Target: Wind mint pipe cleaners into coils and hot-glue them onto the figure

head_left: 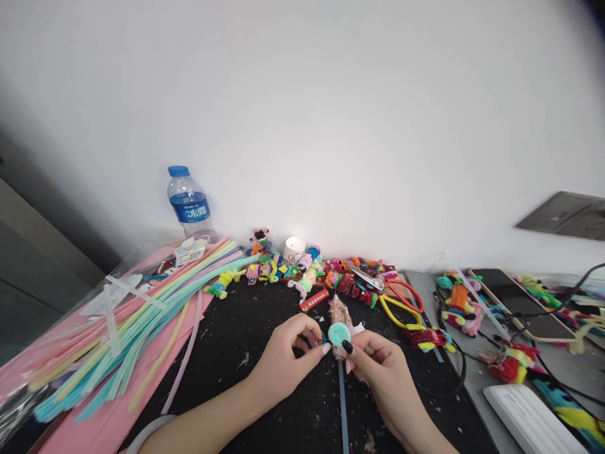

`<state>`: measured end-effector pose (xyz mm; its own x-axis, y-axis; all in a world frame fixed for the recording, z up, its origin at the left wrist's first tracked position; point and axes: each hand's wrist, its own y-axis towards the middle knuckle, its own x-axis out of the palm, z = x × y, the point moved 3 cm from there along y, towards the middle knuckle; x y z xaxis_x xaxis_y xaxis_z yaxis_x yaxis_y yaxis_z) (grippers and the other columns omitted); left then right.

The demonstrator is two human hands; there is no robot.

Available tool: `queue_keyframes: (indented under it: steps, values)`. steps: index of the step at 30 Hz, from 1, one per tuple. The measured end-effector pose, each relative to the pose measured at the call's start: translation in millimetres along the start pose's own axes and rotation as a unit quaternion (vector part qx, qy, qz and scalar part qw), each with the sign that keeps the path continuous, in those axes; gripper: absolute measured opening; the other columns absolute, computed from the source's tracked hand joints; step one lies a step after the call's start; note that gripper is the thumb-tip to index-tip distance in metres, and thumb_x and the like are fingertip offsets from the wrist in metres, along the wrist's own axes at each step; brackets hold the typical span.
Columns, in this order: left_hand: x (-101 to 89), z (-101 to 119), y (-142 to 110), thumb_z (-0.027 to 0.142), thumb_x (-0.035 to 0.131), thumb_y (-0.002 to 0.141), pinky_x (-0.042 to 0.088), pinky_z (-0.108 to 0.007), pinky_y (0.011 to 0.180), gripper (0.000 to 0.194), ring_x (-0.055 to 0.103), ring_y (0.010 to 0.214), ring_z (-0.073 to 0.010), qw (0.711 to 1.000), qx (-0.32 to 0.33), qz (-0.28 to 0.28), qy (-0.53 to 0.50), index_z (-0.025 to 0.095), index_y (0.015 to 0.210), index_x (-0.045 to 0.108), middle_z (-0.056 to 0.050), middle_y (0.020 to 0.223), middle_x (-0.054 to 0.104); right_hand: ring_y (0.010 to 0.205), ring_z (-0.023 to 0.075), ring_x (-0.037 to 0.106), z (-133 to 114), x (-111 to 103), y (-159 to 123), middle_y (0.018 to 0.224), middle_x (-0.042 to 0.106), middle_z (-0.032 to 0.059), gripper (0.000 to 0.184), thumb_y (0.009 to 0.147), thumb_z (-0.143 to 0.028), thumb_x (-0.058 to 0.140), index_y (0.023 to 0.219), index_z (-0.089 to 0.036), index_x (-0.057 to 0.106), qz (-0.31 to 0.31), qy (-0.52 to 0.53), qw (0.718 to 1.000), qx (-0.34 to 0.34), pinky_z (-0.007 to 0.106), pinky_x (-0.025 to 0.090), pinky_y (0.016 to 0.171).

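My right hand (pixel 380 362) pinches a round mint-green fuzzy disc (pixel 339 333) between thumb and fingers. Close by on the left, my left hand (pixel 288 353) is closed, with thumb and index finger pressed together beside the disc. A bit of blue shows in the gap of its fingers, too small to name. Directly behind the disc lies a crusted, pinkish cone-tipped thing (pixel 338 308), perhaps a glue gun's nozzle; the disc and fingers partly hide it. A flat grey-blue strip (pixel 343 410) runs toward me below the hands.
Pipe cleaners (pixel 155 321) in pastel colours lie at left on pink sheets (pixel 108 422). A water bottle (pixel 190 205) stands by the wall. Scissors (pixel 397 299), a red packet (pixel 314 301) and several fuzzy figures (pixel 269 271) lie behind the hands; a phone (pixel 520 306) and cables are at right.
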<state>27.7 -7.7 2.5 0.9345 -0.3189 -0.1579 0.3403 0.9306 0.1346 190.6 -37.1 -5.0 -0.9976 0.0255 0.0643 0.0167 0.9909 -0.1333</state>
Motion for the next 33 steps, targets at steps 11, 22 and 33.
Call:
queue_keyframes:
  steps: [11,22,33]
  values:
    - [-0.3,2.3,0.8,0.020,0.056,0.079,0.043,-0.022,0.061,0.014,0.054,0.070,-0.0135,0.999,0.023,-0.033,0.019,0.018,0.089,0.067,-0.004,0.084,0.057,0.044,0.0051,0.033,-2.3,2.1,0.7,0.053,0.057,-0.0007,0.023,0.071,-0.034,0.071,0.063,-0.013,0.064,-0.004,0.047,0.999,0.018,0.020,0.019,0.042]
    - [-0.4,-0.3,0.7,0.020,0.053,0.082,0.041,-0.023,0.064,0.014,0.054,0.073,-0.0147,0.998,0.036,-0.037,0.045,0.018,0.084,0.068,-0.004,0.082,0.060,0.045,0.0052,0.034,0.9,1.9,2.5,0.053,0.057,-0.0001,0.022,0.072,-0.032,0.071,0.063,-0.013,0.065,-0.017,0.054,0.998,0.025,0.021,0.020,0.042]
    - [-0.8,3.3,-1.1,0.018,0.053,0.081,0.041,-0.023,0.061,0.013,0.053,0.068,-0.0140,0.998,0.043,-0.031,0.040,0.016,0.081,0.066,-0.004,0.080,0.058,0.045,0.0051,0.032,-1.5,3.8,2.4,0.056,0.058,0.0001,0.023,0.073,-0.031,0.070,0.060,-0.014,0.063,-0.020,0.059,0.998,0.026,0.021,0.019,0.043]
